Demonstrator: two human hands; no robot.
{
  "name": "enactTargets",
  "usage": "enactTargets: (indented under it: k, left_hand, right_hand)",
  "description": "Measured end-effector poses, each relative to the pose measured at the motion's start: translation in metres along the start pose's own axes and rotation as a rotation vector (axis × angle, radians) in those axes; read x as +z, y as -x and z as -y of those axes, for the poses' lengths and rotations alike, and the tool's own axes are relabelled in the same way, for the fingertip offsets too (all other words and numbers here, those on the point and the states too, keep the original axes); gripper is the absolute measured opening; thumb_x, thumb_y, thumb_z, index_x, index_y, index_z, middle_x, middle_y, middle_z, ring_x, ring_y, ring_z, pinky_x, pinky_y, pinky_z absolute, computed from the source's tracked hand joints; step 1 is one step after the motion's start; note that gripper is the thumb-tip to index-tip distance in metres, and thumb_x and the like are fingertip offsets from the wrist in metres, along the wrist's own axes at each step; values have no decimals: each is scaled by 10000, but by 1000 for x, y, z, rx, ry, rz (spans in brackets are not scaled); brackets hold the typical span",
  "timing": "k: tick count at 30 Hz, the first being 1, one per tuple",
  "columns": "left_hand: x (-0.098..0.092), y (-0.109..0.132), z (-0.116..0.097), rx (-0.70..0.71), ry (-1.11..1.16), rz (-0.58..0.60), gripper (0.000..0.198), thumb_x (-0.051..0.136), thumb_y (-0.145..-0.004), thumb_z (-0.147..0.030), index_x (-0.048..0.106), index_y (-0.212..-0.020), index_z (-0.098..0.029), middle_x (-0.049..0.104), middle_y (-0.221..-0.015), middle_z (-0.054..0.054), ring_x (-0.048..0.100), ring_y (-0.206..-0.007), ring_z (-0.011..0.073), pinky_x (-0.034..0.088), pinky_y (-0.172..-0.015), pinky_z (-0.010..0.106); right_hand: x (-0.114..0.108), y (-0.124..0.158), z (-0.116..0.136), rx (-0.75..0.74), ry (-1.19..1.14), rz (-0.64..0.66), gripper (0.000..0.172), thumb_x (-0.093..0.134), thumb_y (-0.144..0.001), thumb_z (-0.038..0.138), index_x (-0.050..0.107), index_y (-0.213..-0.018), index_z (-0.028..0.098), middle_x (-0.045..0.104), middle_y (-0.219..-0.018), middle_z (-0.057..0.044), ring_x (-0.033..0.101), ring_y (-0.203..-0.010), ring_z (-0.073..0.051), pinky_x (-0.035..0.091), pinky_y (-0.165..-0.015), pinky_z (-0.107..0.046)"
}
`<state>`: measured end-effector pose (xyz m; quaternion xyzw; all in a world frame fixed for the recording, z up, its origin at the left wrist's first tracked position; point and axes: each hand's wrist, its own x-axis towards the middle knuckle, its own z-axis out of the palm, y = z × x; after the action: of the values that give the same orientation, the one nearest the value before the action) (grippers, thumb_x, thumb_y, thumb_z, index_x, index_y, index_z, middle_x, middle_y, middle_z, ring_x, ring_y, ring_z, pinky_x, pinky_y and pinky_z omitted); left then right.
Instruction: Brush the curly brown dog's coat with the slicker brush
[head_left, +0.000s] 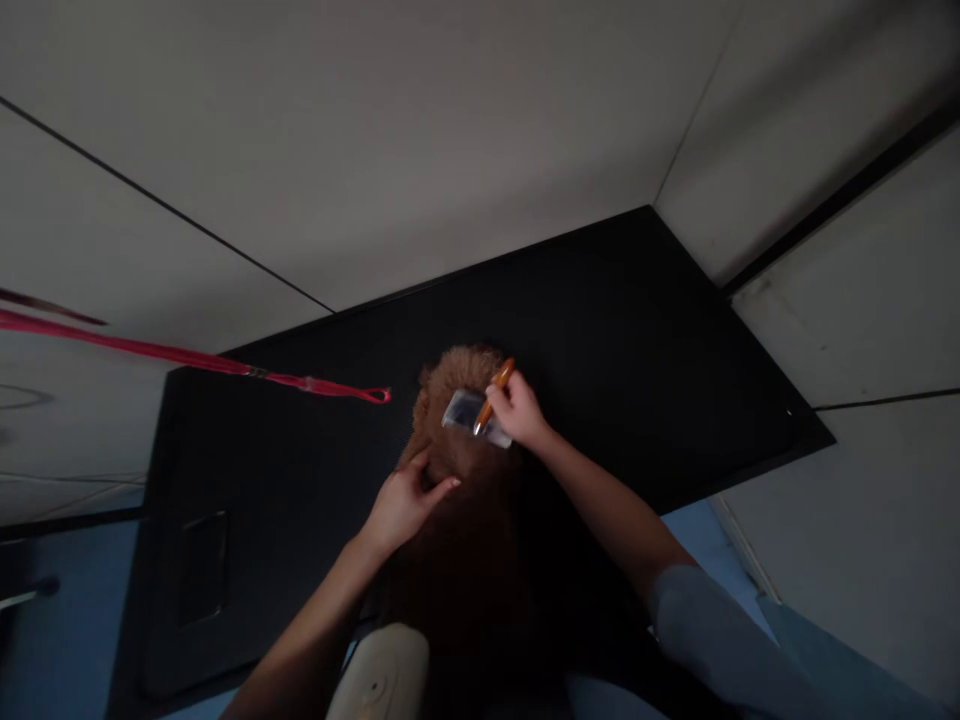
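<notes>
A small dog with curly brown fur stands on a black table, its head pointing away from me. My right hand is closed round a slicker brush with an orange handle, the metal pad lying on the fur at the back of the dog's head. My left hand rests on the dog's neck and left ear, fingers bent into the fur.
A red leash stretches in from the left and ends in a loop above the table, near the dog's head. A cream-coloured device sits at the bottom edge. Grey walls close off the table's back and right. Blue floor shows on both sides.
</notes>
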<state>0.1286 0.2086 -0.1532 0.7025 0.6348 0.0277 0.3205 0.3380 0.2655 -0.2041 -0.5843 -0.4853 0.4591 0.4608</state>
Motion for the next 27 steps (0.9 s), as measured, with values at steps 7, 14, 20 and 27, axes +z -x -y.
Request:
enactTargets:
  k: [7,14,20,27]
  left_hand:
    - [6,7,1,-75,-35,-23,617,606,-722,-538,590,-1148,-92,641,-645,28,597,-572,188,429,-546,273]
    - [11,16,2,-79,-63,-18,583,615,-755,-493,596,-1168,-82,625,-558,6,620,-535,199,425,-521,269]
    - [25,28,16,200,-30,-253,465,605,-806,-446,635,-1154,-138,678,-627,16,609,-493,148,475,-513,234]
    - [32,31,24,435,61,-356,308,531,-889,-324,670,-1135,-200,746,-840,49,678,-642,131,538,-605,210]
  right_hand:
    - [3,-1,13,-84,135,104,168,542,-837,347,540,-930,207,627,-787,-27,602,-714,-173,492,-714,-298]
    - [4,-2,28,-91,222,143,149,554,-830,322,530,-924,208,641,-833,-48,626,-794,-206,488,-759,-322]
    - [2,-2,34,-74,246,55,168,529,-850,329,506,-961,205,640,-874,-61,625,-823,-208,484,-765,-323]
    - [4,3,37,-60,263,18,148,515,-859,326,500,-950,210,633,-902,-61,624,-869,-209,482,-799,-333]
